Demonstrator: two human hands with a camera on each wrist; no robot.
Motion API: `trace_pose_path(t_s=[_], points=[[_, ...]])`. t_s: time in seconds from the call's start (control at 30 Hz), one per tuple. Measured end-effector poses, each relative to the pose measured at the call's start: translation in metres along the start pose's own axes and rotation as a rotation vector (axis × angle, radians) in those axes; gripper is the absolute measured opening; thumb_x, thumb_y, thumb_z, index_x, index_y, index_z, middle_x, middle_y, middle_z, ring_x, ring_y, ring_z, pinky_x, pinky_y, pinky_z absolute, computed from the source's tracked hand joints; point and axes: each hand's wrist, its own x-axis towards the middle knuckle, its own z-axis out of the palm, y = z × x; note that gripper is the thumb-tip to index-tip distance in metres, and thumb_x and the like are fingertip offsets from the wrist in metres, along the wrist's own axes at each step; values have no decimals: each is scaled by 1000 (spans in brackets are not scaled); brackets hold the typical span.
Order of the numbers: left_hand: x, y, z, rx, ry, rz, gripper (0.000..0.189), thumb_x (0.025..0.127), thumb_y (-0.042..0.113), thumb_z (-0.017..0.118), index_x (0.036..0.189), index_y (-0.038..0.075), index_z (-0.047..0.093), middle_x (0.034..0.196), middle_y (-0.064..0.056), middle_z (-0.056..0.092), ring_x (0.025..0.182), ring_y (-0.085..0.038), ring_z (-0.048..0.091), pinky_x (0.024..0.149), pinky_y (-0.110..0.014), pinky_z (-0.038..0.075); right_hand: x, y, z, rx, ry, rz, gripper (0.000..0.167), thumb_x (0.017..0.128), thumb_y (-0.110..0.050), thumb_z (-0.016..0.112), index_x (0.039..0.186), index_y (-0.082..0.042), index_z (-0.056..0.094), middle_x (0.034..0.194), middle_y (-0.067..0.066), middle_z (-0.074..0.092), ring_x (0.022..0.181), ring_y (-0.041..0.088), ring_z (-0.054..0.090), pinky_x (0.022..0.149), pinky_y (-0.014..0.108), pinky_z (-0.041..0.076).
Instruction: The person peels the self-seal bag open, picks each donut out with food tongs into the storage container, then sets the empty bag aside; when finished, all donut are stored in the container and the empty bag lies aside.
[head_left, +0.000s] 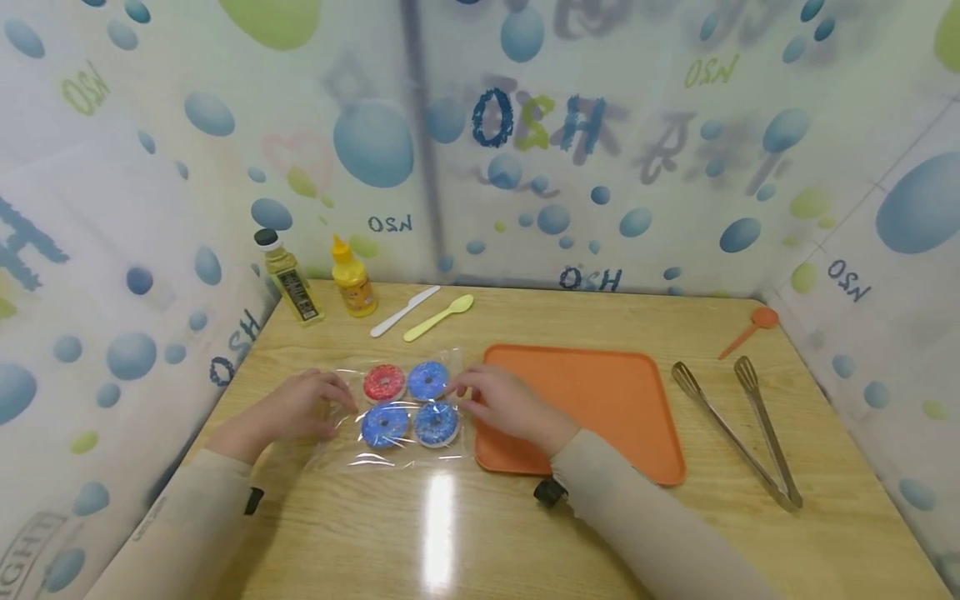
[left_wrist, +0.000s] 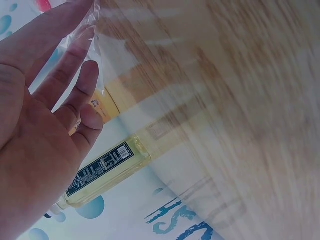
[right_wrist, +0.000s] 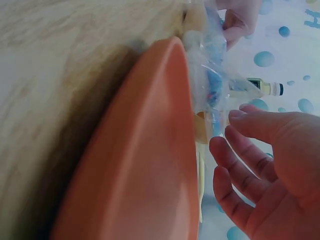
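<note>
“OSH” wall lettering (head_left: 537, 122) beyond bagged doughnuts (head_left: 397, 430) between both hands (head_left: 298, 407) (head_left: 516, 407)

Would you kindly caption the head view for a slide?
Left hand and right hand flank a clear bag of four donuts, one red, three blue, beside an orange tray.

Head view bright; white glare streaks the table (head_left: 360, 533); the 2 wrist views dimmer, softly blurred.

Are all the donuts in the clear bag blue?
No, the clear bag holds one red donut along with three blue donuts.
</note>
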Motion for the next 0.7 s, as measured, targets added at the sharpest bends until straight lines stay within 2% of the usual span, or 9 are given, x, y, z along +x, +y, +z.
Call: trace_pose_path(t_s=[0.17,0.27,0.43,0.7], points=[[1,-3,1,-4,5,15,31,78,14,89,104,29,79,118,0,69,113,-30,60,100,-59,47,3,0,6,0,-2,3,23,102,-20,68,123,-25,75,114,-5,67,102,13,62,88,30,54],[2,-3,1,-6,4,15,31,78,14,90,103,29,79,118,0,69,113,-30,61,100,-58,47,5,-1,7,-8,-1,7,17,102,-22,68,117,-24,76,115,-5,68,104,11,63,92,32,54],[2,-2,1,-13,1,16,32,77,13,90,103,28,79,117,0,69,112,-29,61,98,-56,49,6,0,8,5,12,39,7,101,-18,68,105,-21,74,102,-7,69,93,10,61,83,27,53],[3,-2,0,-20,-2,14,34,76,11,90,103,27,80,116,0,70,108,-25,63,94,-49,51,4,6,9,27,53,118,3,100,-21,70,99,-22,73,92,-9,66,81,9,57,76,26,50]])
